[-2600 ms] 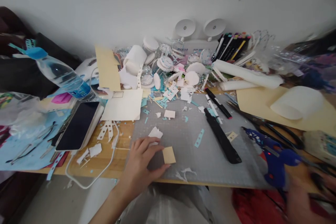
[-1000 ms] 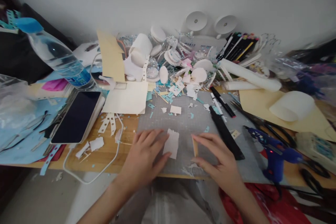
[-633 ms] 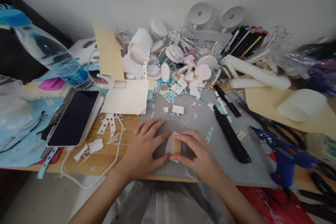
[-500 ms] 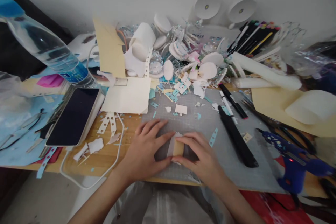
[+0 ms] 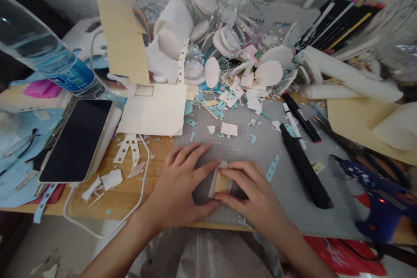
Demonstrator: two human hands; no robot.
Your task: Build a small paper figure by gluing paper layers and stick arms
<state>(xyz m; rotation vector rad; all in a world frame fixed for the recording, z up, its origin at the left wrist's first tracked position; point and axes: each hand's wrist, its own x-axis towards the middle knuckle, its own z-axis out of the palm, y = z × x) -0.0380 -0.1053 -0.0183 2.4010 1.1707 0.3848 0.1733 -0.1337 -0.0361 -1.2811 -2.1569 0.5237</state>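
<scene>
A small tan piece [image 5: 223, 182] rests on a white paper piece [image 5: 213, 183] on the grey mat [image 5: 250, 147], close to the mat's front edge. My right hand [image 5: 252, 189] grips the tan piece from the right, thumb at its near end and fingers at its far end. On the other side, my left hand [image 5: 182, 182] is spread, palm down; its index fingertip and thumb touch the white paper's left side. Beyond my hands lies a small pale card [image 5: 229, 129] among paper scraps.
Left: phone [image 5: 78, 139], white cable [image 5: 143, 191], water bottle [image 5: 61, 61], cream card [image 5: 153, 110]. Right: black cutter [image 5: 304, 169], markers [image 5: 301, 117], scissors [image 5: 384, 167], blue glue gun [image 5: 378, 200] with a red light. White discs and tinsel [image 5: 228, 52] are heaped along the back.
The view has moved closer and tilted down, so the objects look larger and spread outward. Both hands keep nearly the same pose around the tan piece and white paper.
</scene>
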